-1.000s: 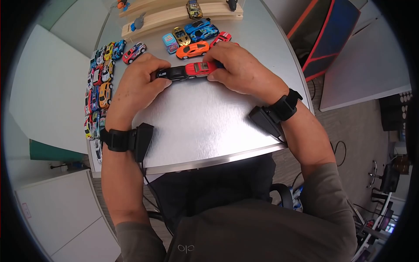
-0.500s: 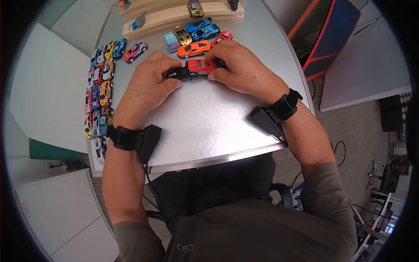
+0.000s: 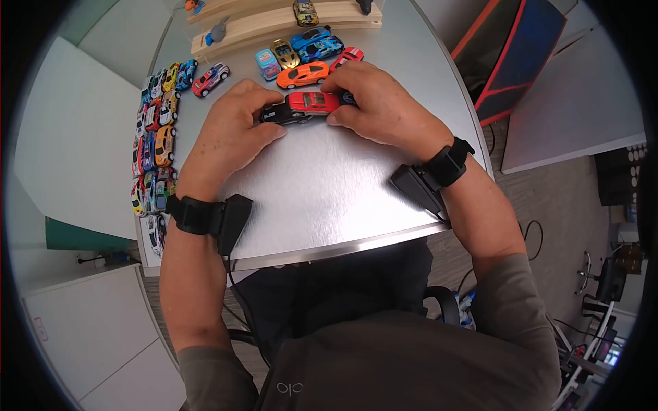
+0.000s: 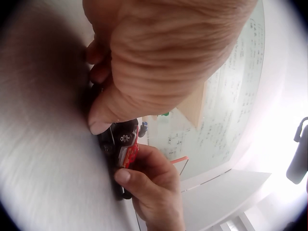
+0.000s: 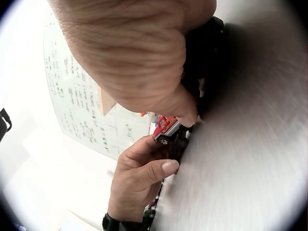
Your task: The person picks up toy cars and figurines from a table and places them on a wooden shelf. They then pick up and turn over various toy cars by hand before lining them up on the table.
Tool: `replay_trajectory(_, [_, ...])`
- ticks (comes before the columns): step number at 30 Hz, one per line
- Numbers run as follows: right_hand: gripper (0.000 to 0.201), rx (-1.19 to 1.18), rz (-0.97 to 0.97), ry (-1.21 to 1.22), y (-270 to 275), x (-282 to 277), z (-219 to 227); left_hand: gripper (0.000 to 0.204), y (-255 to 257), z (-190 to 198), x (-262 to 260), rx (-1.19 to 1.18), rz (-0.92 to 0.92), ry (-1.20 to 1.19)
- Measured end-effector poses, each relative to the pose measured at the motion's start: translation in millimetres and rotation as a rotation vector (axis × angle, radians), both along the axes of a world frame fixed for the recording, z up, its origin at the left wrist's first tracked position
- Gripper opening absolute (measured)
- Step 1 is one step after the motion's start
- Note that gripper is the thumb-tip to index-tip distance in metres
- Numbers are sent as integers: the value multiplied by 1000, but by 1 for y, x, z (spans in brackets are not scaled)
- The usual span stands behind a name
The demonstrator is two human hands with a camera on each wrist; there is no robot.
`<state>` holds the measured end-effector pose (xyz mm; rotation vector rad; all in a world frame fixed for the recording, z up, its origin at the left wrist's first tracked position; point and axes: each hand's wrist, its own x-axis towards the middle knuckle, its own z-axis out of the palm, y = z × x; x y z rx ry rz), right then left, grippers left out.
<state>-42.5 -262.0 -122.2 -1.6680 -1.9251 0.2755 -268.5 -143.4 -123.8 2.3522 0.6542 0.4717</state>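
In the head view my left hand (image 3: 233, 130) pinches the outer end of a black toy car (image 3: 277, 114) between thumb and fingers. A red toy car (image 3: 313, 103) sits raised, its left end overlapping the black car. My right hand (image 3: 380, 106) grips around the red car's right end, thumb on the near side. Inside that same hand shows part of a dark toy car (image 3: 349, 98). From the right wrist view, a front wheel of the red car (image 5: 163, 141) rides above the black one. Both hands are low over the metal tabletop (image 3: 308, 185).
Rows of toy cars (image 3: 157, 123) line the left edge. Just beyond my hands are an orange car (image 3: 303, 75), a red-and-white car (image 3: 210, 79) and several others. A wooden track (image 3: 274, 31) with small figures stands at the back. The table's front edge (image 3: 329, 252) lies nearest my body.
My left hand has moved right with the black car, whose inner end now sits further under the red car. The red car has risen slightly. My right hand has hardly moved.
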Motion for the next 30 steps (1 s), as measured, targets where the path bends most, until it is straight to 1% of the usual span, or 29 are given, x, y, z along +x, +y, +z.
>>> replay_trajectory(9, [39, 20, -8, -17, -2, 3, 1, 46, 3, -3, -1, 30, -9, -11])
replay_trajectory(12, [41, 8, -8, 38, -5, 6, 4, 46, 1, -1, -1, 12, 2, -13])
replay_trajectory(18, [43, -7, -66, 26, -14, 23, 7, 44, -1, 3, -1, 12, 24, -6])
replay_trajectory(20, [43, -155, -144, -19, -18, 28, 14, 43, -2, 3, -1, 10, 32, -1])
replay_trajectory(21, [43, -154, -146, -18, -18, 29, 16, 44, -1, 2, -1, 22, 25, -4])
replay_trajectory(23, [43, -226, -191, -103, -19, 31, 19, 45, -1, 2, -1, 33, 15, -5])
replay_trajectory(30, [35, -278, -189, -63, -20, 28, 27, 44, -3, 4, 0, 6, 32, 2])
